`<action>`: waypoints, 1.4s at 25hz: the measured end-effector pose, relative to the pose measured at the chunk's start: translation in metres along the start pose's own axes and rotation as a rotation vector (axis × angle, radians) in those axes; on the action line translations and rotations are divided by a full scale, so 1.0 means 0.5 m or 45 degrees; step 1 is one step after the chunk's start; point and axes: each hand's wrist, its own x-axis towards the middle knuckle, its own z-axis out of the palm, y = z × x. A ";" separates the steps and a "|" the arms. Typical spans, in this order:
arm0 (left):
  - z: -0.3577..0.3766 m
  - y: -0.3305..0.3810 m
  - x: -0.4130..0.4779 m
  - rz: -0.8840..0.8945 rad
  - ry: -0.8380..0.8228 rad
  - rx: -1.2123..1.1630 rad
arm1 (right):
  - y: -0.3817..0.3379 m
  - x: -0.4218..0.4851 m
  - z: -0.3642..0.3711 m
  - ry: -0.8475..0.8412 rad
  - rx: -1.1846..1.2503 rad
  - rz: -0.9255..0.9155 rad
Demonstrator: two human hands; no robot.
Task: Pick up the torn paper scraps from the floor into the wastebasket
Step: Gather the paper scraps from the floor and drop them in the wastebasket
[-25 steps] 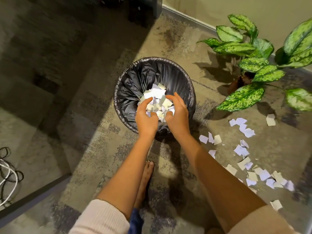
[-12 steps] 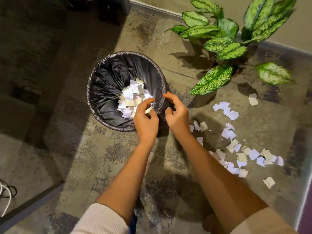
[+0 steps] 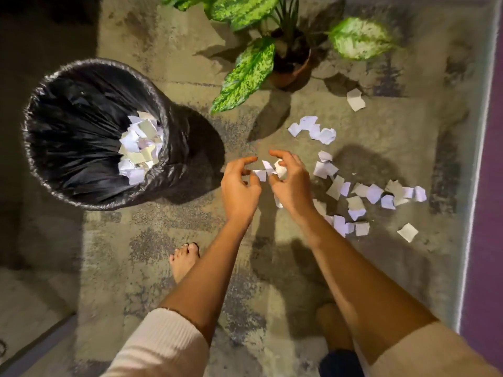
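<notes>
A moment ago we had both hands over the wastebasket (image 3: 89, 131), letting a handful drop; now we have swung them away to the right, down to the floor (image 3: 168, 240), which we take to mean one load is delivered and the next gathering has begun. Our left hand (image 3: 239, 186) and right hand (image 3: 291, 183) sit close together at the centre of the frame, fingers curled but not closed, with a few small paper scraps (image 3: 268, 170) between them; whether those pieces are pinched or merely lying underneath, we cannot tell. The wastebasket, lined with a black bag, stands in the left of the frame with a heap of white pieces already inside. The rest of the torn paper (image 3: 373, 197) is scattered across the floor to the right of our hands, with a small cluster (image 3: 313, 130) above them and single pieces further out. A potted plant (image 3: 272, 44) stands at the top of the frame, and a bare foot (image 3: 183, 261) shows below the left arm. We judge the job perhaps half done. We can read no writing, brand or label anywhere.
</notes>
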 end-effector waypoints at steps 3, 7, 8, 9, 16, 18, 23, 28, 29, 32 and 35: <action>0.108 -0.028 -0.049 -0.029 -0.179 0.031 | 0.129 -0.021 -0.049 -0.082 -0.063 0.183; 0.243 -0.082 -0.112 -0.009 -0.443 0.209 | 0.295 -0.071 -0.114 -0.018 -0.117 0.288; 0.260 -0.093 -0.121 -0.004 -0.489 0.265 | 0.318 -0.081 -0.126 -0.019 -0.133 0.309; 0.292 -0.105 -0.137 0.004 -0.552 0.327 | 0.356 -0.095 -0.147 -0.021 -0.139 0.349; 0.416 -0.177 -0.179 -0.133 -0.863 1.003 | 0.548 -0.152 -0.230 -0.004 -0.309 0.511; 0.432 -0.192 -0.182 -0.183 -0.864 1.089 | 0.592 -0.152 -0.233 -0.055 -0.348 0.560; 0.455 -0.231 -0.177 -0.193 -0.835 1.125 | 0.662 -0.130 -0.203 -0.157 -0.432 0.695; 0.488 -0.253 -0.176 -0.062 -0.736 1.114 | 0.668 -0.122 -0.146 -0.020 -0.565 0.660; 0.493 -0.256 -0.173 -0.004 -0.727 1.112 | 0.663 -0.121 -0.132 -0.003 -0.569 0.636; 0.509 -0.247 -0.165 0.238 -0.751 1.028 | 0.640 -0.109 -0.091 0.031 -0.575 0.570; 0.529 -0.221 -0.143 0.366 -0.803 0.900 | 0.609 -0.067 -0.077 0.080 -0.402 0.567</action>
